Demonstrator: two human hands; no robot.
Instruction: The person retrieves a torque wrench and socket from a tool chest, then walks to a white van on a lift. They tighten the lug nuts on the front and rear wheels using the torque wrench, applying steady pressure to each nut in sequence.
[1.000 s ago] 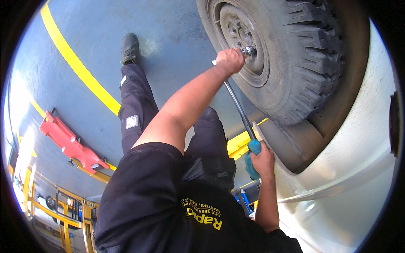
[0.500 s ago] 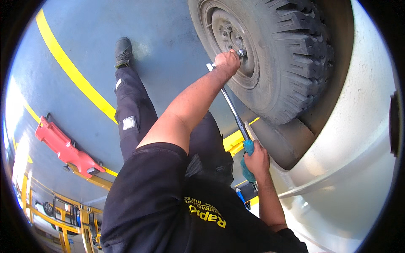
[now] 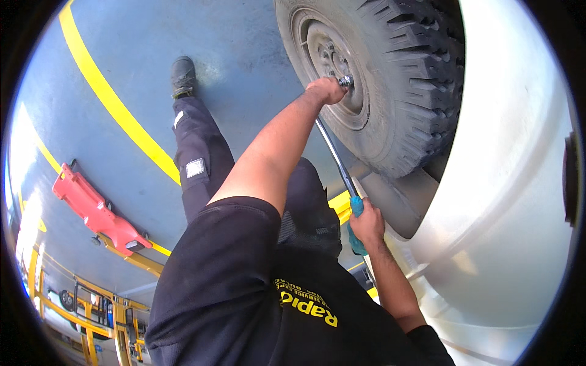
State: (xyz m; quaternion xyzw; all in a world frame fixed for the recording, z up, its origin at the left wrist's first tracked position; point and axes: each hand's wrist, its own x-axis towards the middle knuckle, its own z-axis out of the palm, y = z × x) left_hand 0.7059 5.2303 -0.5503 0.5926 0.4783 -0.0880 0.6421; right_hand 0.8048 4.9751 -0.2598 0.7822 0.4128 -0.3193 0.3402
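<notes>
Currently left hand (image 3: 326, 90) cups the socket head on a lug nut (image 3: 346, 81) near the wheel (image 3: 372, 73) hub at 1 o'clock, right hand (image 3: 366, 222) clamped on the wrench (image 3: 336, 155) handle at 4 o'clock; loosening step seems underway, next needing steady leverage.

The long chrome wrench bar with the teal grip (image 3: 337, 160) has swung: its handle end now lies farther from the grey steel wheel rim (image 3: 329, 61), lower in the view. The right hand (image 3: 366, 222) gripping the teal end has travelled with it. The left hand (image 3: 326, 90) has shifted with the socket end, remaining pressed against it at the wheel nut
</notes>
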